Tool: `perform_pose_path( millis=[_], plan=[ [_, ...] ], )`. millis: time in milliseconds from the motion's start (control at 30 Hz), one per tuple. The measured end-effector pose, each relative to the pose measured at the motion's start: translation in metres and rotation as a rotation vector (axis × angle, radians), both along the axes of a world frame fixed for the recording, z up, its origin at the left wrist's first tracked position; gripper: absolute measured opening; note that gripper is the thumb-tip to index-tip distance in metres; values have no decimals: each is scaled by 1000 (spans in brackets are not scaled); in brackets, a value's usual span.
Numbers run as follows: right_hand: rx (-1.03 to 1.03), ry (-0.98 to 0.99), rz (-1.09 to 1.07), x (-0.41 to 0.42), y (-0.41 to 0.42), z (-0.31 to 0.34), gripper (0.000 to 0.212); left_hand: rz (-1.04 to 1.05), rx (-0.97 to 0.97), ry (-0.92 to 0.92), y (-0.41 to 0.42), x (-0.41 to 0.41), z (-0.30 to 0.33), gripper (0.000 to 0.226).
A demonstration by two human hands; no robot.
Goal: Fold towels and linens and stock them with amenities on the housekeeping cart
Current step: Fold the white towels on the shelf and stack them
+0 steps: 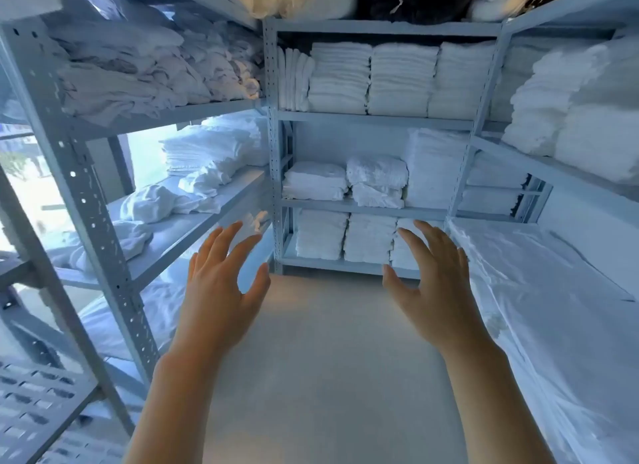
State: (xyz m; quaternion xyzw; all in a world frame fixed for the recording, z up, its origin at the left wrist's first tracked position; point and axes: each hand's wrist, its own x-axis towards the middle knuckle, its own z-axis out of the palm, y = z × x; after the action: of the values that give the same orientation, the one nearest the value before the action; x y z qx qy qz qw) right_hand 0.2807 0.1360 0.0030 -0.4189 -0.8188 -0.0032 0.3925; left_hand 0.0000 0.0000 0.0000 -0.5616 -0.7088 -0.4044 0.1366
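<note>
white folded towels [370, 79] stacked on shelves [363, 116]

— What sort of room is this?
— A narrow store room, walled on three sides by pale grey perforated-steel shelving racks [103, 228].
— And underfoot?
— A plain light grey floor [332, 360], bare down the middle.
— Where's the light from?
— A bright window [38, 187] behind the left rack, casting a cool bluish daylight.

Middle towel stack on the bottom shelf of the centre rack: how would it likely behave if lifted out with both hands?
The middle towel stack looks soft and thick, so it would probably sag unless supported from beneath. It stands tight between neighbouring stacks, so pulling may drag those along. Both the left hand and the right hand are open and apart from it.
</note>
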Motion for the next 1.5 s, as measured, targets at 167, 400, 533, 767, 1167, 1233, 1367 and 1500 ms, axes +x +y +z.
perform_pose_path(
  millis=[167,400,533,767,1167,1233,1367,1500],
  plan=[
    [-57,-15,-21,-43,42,-1,68,-20,-40,-41,47,-43,-5,51],
    [-37,-5,-18,-79,83,3,70,-62,14,-43,94,-77,0,50],
    [1,3,-15,-88,111,14,65,-69,35,-33,123,-84,5,49],
    [-3,10,19,-100,192,6,61,-41,29,-14,198,-92,-4,48],
    [-25,21,78,-105,399,7,68,38,8,12,391,-81,2,50],
    [-40,19,83,-102,429,7,70,36,8,19,421,-75,1,50],
    [-67,5,97,-97,484,5,71,51,0,14,475,-68,0,49],
    [-66,16,121,-95,530,5,69,68,-7,22,515,-66,-1,50]
  ],
)
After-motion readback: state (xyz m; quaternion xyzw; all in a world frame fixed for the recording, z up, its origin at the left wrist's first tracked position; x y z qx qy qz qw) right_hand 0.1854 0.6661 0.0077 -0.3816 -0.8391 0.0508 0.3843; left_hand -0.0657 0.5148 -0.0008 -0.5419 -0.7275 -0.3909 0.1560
